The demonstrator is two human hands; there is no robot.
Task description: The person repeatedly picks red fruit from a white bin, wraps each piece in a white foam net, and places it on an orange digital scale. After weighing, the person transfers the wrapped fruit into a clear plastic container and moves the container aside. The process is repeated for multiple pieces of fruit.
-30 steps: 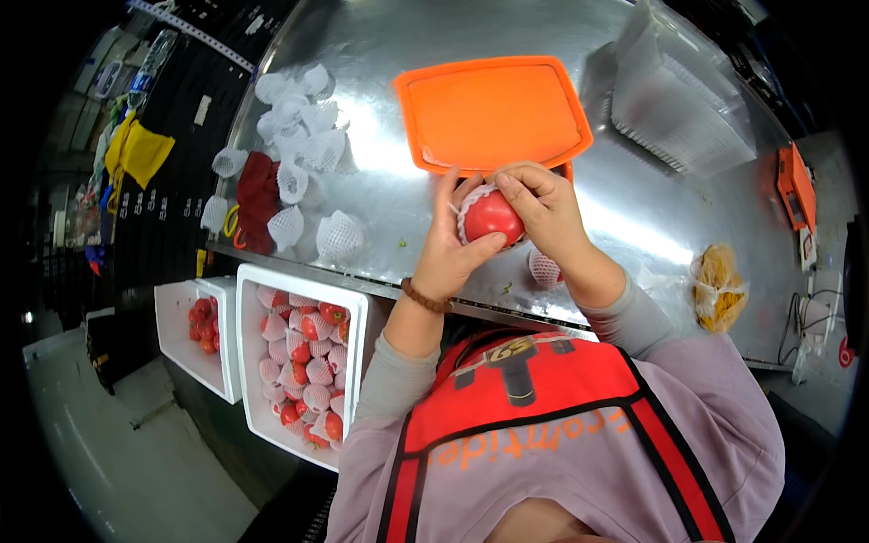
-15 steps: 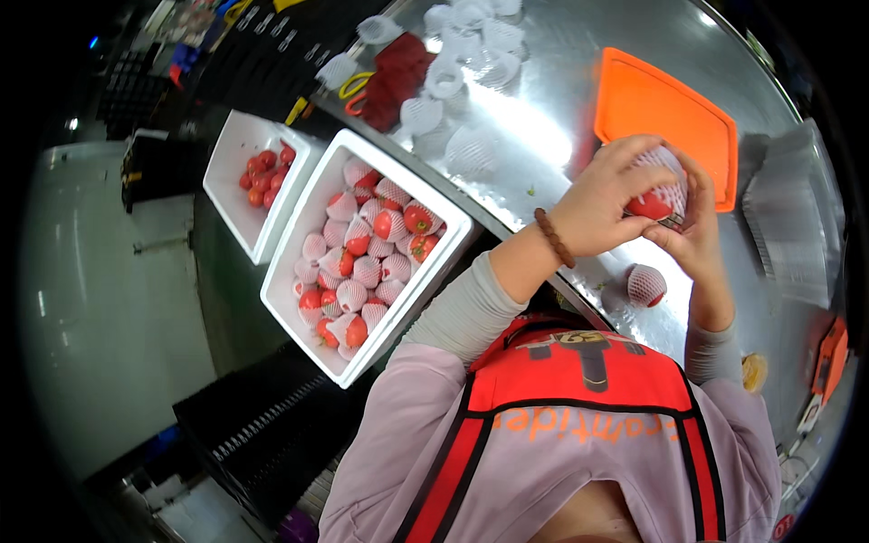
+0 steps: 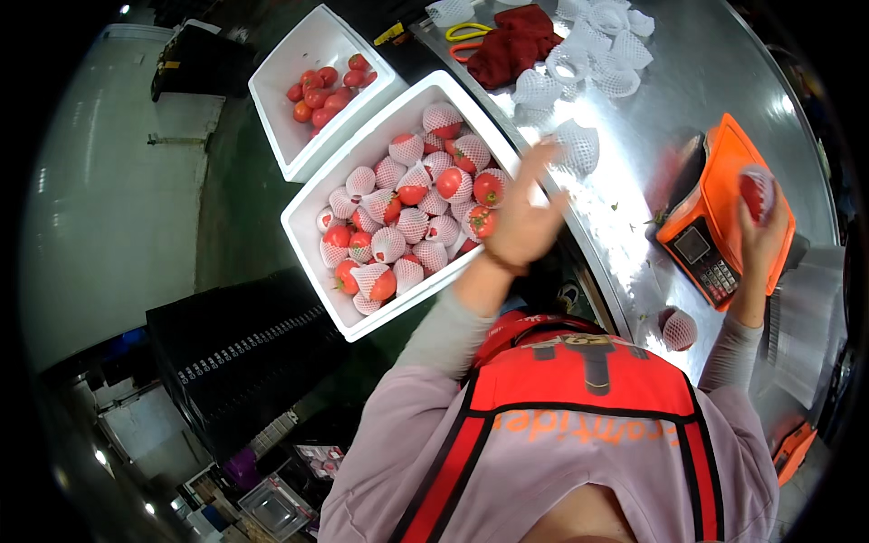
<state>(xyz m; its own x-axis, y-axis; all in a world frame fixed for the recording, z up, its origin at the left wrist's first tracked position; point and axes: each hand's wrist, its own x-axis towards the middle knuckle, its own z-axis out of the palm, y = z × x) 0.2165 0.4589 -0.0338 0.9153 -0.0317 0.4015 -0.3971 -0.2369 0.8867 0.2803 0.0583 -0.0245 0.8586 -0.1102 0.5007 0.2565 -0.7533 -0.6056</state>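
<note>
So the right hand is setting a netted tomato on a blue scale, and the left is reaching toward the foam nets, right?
Not quite: the head view shows the scale is orange, not blue. The right hand does hold a netted tomato over it, and the left hand reaches toward the foam nets.

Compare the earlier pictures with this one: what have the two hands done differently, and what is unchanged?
The hands parted. The right hand carried the netted tomato onto the orange scale; the left hand let go and hangs open by the big crate. The crates kept their tomatoes.
</note>
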